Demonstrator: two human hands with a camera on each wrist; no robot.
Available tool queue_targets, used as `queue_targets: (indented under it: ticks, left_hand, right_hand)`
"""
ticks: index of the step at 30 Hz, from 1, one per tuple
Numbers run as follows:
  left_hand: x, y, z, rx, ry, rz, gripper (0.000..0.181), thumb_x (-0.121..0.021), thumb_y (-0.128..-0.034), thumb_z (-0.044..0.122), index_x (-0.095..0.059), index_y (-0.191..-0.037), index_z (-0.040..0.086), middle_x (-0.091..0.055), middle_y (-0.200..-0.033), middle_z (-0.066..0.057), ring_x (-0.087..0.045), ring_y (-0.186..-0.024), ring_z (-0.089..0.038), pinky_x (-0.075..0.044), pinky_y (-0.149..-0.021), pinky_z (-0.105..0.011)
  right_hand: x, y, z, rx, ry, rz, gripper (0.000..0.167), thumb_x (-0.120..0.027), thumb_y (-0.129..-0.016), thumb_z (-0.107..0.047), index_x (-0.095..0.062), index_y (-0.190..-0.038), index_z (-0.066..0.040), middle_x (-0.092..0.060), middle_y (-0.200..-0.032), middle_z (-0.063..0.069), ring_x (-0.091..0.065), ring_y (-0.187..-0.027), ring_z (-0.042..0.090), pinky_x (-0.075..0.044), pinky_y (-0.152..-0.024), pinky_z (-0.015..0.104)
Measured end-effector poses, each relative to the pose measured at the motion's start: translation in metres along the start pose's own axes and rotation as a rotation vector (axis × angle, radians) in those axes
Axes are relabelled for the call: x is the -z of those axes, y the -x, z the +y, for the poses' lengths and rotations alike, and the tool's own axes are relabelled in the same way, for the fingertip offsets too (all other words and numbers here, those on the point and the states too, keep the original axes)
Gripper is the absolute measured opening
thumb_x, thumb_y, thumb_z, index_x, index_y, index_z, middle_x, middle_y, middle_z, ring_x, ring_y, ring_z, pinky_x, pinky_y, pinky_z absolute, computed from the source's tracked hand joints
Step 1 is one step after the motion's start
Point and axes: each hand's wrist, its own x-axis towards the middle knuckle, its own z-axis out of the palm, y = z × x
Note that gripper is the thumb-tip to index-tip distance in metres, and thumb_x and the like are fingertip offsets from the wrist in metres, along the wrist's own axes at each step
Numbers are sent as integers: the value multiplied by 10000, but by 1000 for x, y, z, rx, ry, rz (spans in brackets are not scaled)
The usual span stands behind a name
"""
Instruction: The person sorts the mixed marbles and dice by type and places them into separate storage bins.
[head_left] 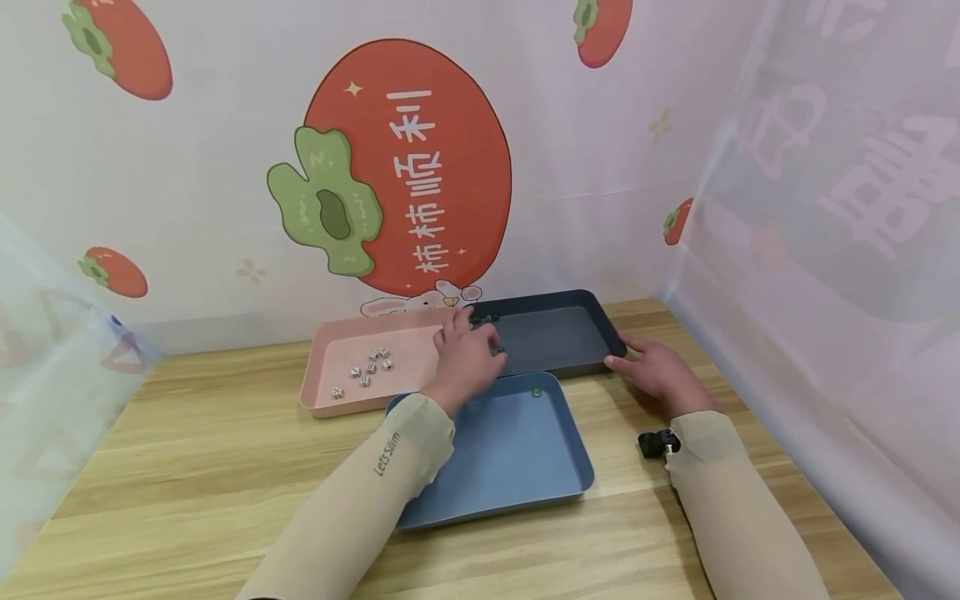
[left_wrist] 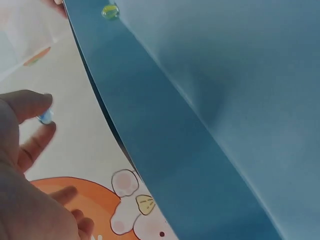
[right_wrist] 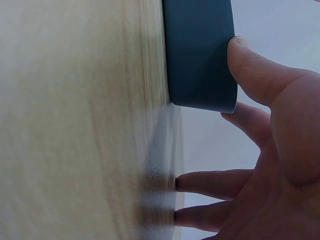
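My left hand [head_left: 461, 358] is above the seam between the pink tray [head_left: 408, 346] and the dark grey tray [head_left: 555, 333]. In the left wrist view, its thumb and index finger pinch a bluish glass marble [left_wrist: 46, 116]. Several dark marbles [head_left: 491, 317] lie at the dark tray's far left, partly hidden by the hand. My right hand [head_left: 656, 371] grips the dark tray's near right corner, thumb on the front wall [right_wrist: 202, 60] and index finger around the corner. A yellow-green marble [head_left: 537, 392] is in the blue tray [head_left: 502, 450], near its far edge.
Several white dice [head_left: 371, 368] are scattered in the pink tray. The blue tray stands nearest, under my left forearm. A black strap with a buckle [head_left: 658, 443] hangs by my right cuff. Printed cloth [head_left: 600, 208] closes off the wooden table [head_left: 225, 433] behind and at the sides.
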Motion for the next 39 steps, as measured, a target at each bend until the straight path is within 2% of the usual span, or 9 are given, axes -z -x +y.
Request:
queue_targets:
  ticks: [3,10,15,21,29,31,39]
  left_hand:
    - [-1,-2,-4,36,-24,-10,191,-720,-912,331,-726,-1028,180,-297,-1536,-165,-116,-1431,-347,-182,-1089,-565]
    - [-5,-9,-15,66,-70,-70,163,-712,-929,296,-762,-1056,207,-351,-1493,-174,-160,-1376,-355,-225,-1028,-561]
    - [-9,-11,-22,107,-75,-118,103,-721,-923,269,-766,-992,207,-449,-1366,-146,-214,-1325,-361,-250,-1000,-540]
    - [-15,-13,-26,116,-62,-148,82,-718,-930,260,-756,-975,204,-488,-1259,-126,-259,-1265,-346,-262,-991,-531]
    - [-22,-15,-33,131,-81,-159,179,-702,-939,287,-744,-1091,201,-498,-1252,-119,-269,-1270,-342,-259,-999,-534]
    - [-21,-15,-33,125,-83,-157,209,-692,-946,298,-737,-1121,193,-491,-1292,-131,-261,-1292,-351,-254,-1011,-539]
    - [-12,-9,-15,55,-53,-137,395,-629,-972,392,-657,-1302,178,-374,-1496,-193,-176,-1402,-377,-212,-1082,-570]
  right_hand:
    - [1,1,1,-2,-1,-4,844,-525,-969,-592,-236,-1584,-92,-325,-1512,323,-306,-1357,533,-275,-1057,652]
    - [1,3,2,4,0,-4,838,-526,-972,-585,-235,-1584,-92,-332,-1509,321,-307,-1357,532,-279,-1055,652]
    - [-1,2,2,1,-33,-9,849,-543,-965,-585,-229,-1588,-100,-321,-1523,307,-291,-1370,524,-273,-1060,651]
    - [-1,0,2,-4,-28,-5,848,-542,-966,-584,-224,-1590,-108,-319,-1529,298,-287,-1376,516,-267,-1065,648]
    - [0,0,-2,0,-21,-3,828,-535,-975,-571,-230,-1589,-106,-315,-1535,288,-289,-1373,520,-265,-1066,649]
    - [0,0,-2,-1,-25,-2,822,-537,-977,-564,-230,-1589,-108,-316,-1536,286,-290,-1373,519,-267,-1065,649]
    - [0,1,-1,-8,-32,3,829,-544,-973,-564,-234,-1587,-102,-318,-1529,297,-288,-1373,521,-265,-1067,647]
